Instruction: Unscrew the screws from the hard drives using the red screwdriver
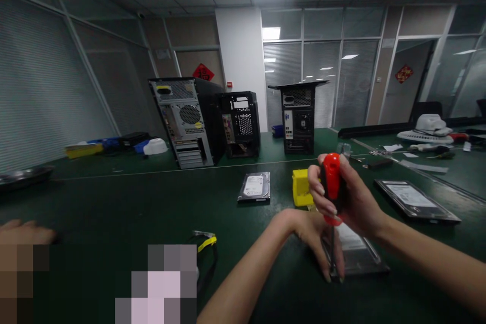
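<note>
My right hand [353, 192] is wrapped round the handle of a red and black screwdriver [332, 177], held upright with its shaft pointing down. The shaft's tip meets the near left edge of a hard drive [360, 253] lying on the green table. Bent over that same edge, my left hand [313, 233] has its fingertips on either side of the screwdriver tip, gripping the drive. Whatever sits under the tip is hidden. Just behind my hands stands a yellow plastic box [300, 187], partly covered by them.
Other hard drives lie left [255, 187] and right [417, 201] of my hands. Computer cases [186, 121] stand farther back. A strap with a yellow part [207, 243] lies near my left forearm. Another person's hand [26, 233] rests at the left edge. A white cap [429, 129] sits back right.
</note>
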A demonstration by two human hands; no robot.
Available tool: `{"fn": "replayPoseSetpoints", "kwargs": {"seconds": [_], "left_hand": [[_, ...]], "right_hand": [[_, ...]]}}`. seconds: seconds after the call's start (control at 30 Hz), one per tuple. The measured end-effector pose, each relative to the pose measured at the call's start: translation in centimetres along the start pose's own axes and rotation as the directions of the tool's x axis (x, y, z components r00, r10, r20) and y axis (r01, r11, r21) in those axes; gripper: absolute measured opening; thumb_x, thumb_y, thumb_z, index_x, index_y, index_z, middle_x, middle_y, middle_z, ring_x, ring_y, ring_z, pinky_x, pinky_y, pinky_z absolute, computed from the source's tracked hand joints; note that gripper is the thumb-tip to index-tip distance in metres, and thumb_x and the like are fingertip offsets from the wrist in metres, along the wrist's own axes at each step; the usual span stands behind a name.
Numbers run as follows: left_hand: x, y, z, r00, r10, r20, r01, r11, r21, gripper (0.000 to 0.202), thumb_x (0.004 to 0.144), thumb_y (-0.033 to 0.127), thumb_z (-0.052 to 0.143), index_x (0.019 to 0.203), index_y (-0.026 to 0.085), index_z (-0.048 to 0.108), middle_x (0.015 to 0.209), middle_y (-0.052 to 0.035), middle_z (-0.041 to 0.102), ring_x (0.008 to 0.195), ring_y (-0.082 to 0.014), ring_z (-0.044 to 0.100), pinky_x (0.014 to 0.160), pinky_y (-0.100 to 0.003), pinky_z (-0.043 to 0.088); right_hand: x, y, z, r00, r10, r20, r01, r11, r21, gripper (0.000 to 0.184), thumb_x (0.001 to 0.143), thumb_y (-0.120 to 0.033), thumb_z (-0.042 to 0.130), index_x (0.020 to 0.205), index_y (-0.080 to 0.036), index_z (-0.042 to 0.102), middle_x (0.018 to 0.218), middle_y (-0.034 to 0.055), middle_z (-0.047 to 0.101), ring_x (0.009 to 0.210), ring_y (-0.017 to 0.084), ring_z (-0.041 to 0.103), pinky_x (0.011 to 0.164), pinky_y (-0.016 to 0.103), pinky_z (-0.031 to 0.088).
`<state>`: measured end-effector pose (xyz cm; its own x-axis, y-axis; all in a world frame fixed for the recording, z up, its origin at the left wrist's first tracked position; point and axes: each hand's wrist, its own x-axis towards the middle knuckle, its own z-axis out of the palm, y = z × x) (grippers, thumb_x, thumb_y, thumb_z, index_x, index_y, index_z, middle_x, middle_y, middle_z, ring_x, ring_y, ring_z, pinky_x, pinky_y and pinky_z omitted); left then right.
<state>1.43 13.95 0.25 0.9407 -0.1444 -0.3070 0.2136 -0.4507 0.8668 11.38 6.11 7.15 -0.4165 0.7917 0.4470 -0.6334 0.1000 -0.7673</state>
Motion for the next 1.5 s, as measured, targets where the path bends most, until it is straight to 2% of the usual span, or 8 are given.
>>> {"fn": "replayPoseSetpoints", "kwargs": {"seconds": [0.13, 0.27, 0.47, 0.6, 0.77, 0.9, 1.2, 1.5], "left_hand": [[0.2, -0.4, -0.1, 1.0, 0.002, 0.016, -0.002, 1.0, -0.005, 0.026, 0.061, 0.018, 0.07, 0.086, 0.012, 0.069, 0.084, -0.0012, 0.067, 0.086, -0.0161, 0.061, 0.08, -0.022, 0.046], [0.0, 0.0, 0.0, 1.0, 0.004, -0.004, -0.004, 1.0, 0.011, 0.022, 0.06, 0.017, 0.07, 0.082, 0.012, 0.069, 0.081, -0.0011, 0.067, 0.084, -0.017, 0.061, 0.08, -0.024, 0.046], [-0.2, 0.3, 0.1, 0.999, 0.01, -0.035, -0.01, 1.0, 0.015, 0.022, 0.058, 0.019, 0.072, 0.079, 0.012, 0.069, 0.077, -0.0007, 0.067, 0.083, -0.0176, 0.061, 0.079, -0.025, 0.047], [-0.1, 0.1, 0.0, 0.999, 0.002, -0.032, -0.002, 1.0, -0.01, 0.022, 0.056, 0.017, 0.073, 0.078, 0.013, 0.07, 0.075, 0.0003, 0.067, 0.081, -0.0174, 0.062, 0.076, -0.024, 0.048], [-0.2, 0.4, 0.1, 0.999, 0.013, -0.049, -0.014, 1.0, -0.02, 0.02, 0.057, 0.014, 0.072, 0.077, 0.013, 0.07, 0.074, -0.0001, 0.067, 0.081, -0.0176, 0.062, 0.078, -0.025, 0.048], [-0.3, 0.5, 0.2, 0.997, -0.017, -0.072, 0.017, 1.0, -0.001, 0.02, 0.058, 0.015, 0.072, 0.077, 0.014, 0.07, 0.077, -0.0004, 0.067, 0.081, -0.0172, 0.062, 0.078, -0.024, 0.047], [0.0, -0.2, 0.2, 0.997, -0.065, -0.042, 0.064, 0.998, -0.012, 0.022, 0.06, 0.019, 0.071, 0.081, 0.013, 0.07, 0.081, -0.0008, 0.068, 0.081, -0.0158, 0.062, 0.076, -0.023, 0.048], [0.0, -0.5, 0.1, 0.998, -0.037, -0.049, 0.036, 0.999, -0.018, 0.022, 0.059, 0.02, 0.072, 0.08, 0.014, 0.07, 0.079, -0.0012, 0.068, 0.081, -0.0176, 0.063, 0.077, -0.026, 0.049]], "right_hand": [[0.2, -0.2, -0.2, 0.999, 0.024, -0.021, -0.025, 1.0, -0.012, 0.04, 0.084, -0.053, 0.033, 0.084, -0.018, 0.053, 0.067, 0.0002, 0.052, 0.042, 0.007, 0.044, 0.039, 0.021, 0.036], [0.4, -0.1, -0.2, 0.999, 0.031, 0.023, -0.031, 0.999, 0.027, 0.049, 0.084, -0.058, 0.024, 0.087, -0.018, 0.052, 0.056, -0.0024, 0.047, 0.036, 0.006, 0.038, 0.035, 0.018, 0.03], [0.3, 0.1, 0.0, 0.999, 0.019, 0.039, -0.018, 1.0, -0.015, 0.03, 0.082, -0.048, 0.043, 0.086, -0.019, 0.052, 0.057, -0.0034, 0.048, 0.035, 0.005, 0.036, 0.032, 0.017, 0.026], [0.3, -0.2, -0.1, 0.999, 0.05, 0.014, -0.05, 0.999, -0.017, 0.04, 0.082, -0.053, 0.037, 0.084, -0.017, 0.054, 0.063, -0.0003, 0.051, 0.041, 0.008, 0.044, 0.038, 0.021, 0.037], [0.5, -0.1, -0.2, 0.999, 0.031, 0.023, -0.031, 1.0, -0.006, 0.043, 0.083, -0.055, 0.032, 0.093, -0.019, 0.053, 0.064, -0.0013, 0.051, 0.039, 0.006, 0.041, 0.036, 0.02, 0.033], [0.4, 0.0, -0.3, 0.999, 0.009, 0.039, -0.006, 0.997, -0.076, 0.029, 0.083, -0.045, 0.043, 0.078, -0.018, 0.05, 0.055, -0.0041, 0.046, 0.036, 0.005, 0.037, 0.035, 0.017, 0.029], [0.0, -0.3, -0.1, 0.999, 0.036, 0.008, -0.036, 0.999, 0.0, 0.039, 0.083, -0.052, 0.034, 0.099, -0.021, 0.05, 0.072, -0.0003, 0.05, 0.046, 0.008, 0.044, 0.038, 0.02, 0.038], [-0.3, -0.3, -0.4, 1.0, 0.014, -0.025, -0.016, 0.998, -0.065, 0.033, 0.084, -0.047, 0.038, 0.089, -0.018, 0.052, 0.07, 0.0005, 0.051, 0.047, 0.008, 0.045, 0.044, 0.021, 0.039]]}}
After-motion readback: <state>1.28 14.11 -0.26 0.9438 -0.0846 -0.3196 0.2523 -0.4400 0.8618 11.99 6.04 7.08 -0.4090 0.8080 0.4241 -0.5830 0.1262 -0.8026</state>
